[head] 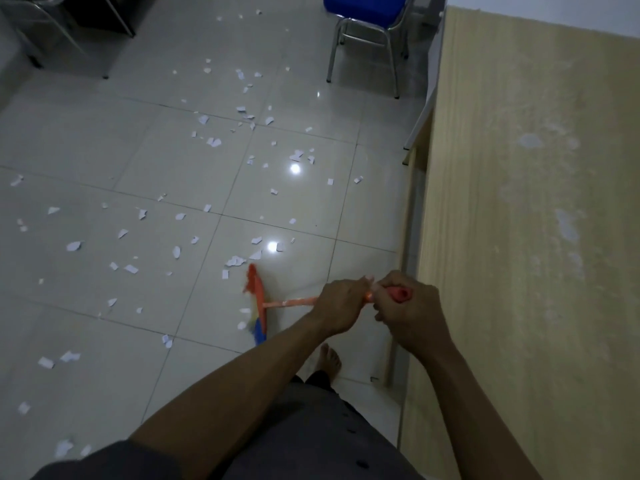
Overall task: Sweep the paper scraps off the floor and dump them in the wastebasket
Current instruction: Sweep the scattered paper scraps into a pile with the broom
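Both hands grip an orange broom by its handle (294, 302). My left hand (341, 303) holds it lower down, and my right hand (405, 306) closes over the top end. The broom's head (257, 303), orange with multicoloured bristles, rests on the pale tiled floor (104, 140) just left of my hands. Several white paper scraps (235, 261) lie scattered across the tiles, from the broom head out to the far left and far end of the room. No wastebasket is in view.
A light wooden desk (519, 237) runs along the right side. A blue chair with metal legs (367, 32) stands at the far end. Dark furniture legs (69, 36) are at the top left. My bare foot (329, 362) stands below the hands.
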